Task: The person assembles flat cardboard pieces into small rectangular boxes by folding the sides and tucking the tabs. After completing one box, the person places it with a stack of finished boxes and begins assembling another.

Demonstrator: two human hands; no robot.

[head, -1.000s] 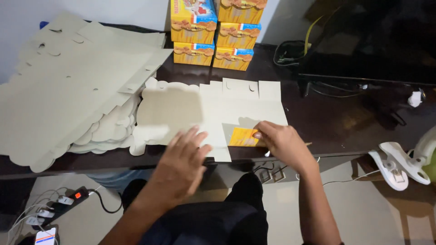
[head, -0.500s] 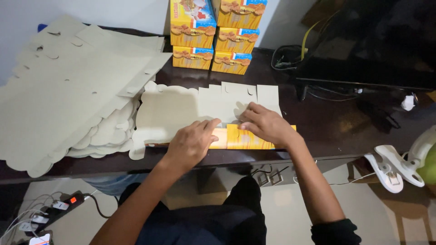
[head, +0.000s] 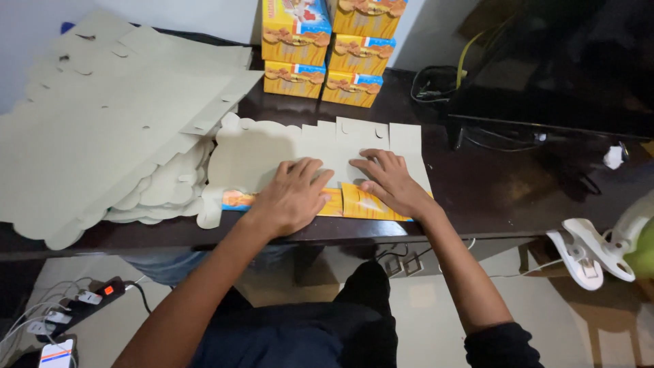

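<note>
A flat die-cut cardboard box blank (head: pixel 272 153) lies grey side up on the dark wooden table (head: pixel 490 191). Its near edge is folded up, so a strip of orange printed side (head: pixel 354 203) shows. My left hand (head: pixel 293 196) presses flat on that folded strip, fingers spread. My right hand (head: pixel 388 180) presses palm down just to the right of it, on the fold and the grey panel. Neither hand grips anything; both lie on the cardboard.
A big stack of unfolded grey blanks (head: pixel 102 129) covers the table's left. Several assembled orange boxes (head: pixel 327 48) stand stacked at the back. A dark monitor (head: pixel 565 61) and cables sit at the right. A power strip (head: pixel 82 300) lies on the floor, and a white clip (head: pixel 586 249) at the right.
The orange folded strip has grown wider along the near edge. My left hand has moved up from the table edge onto it, and my right hand has slid left onto the fold.
</note>
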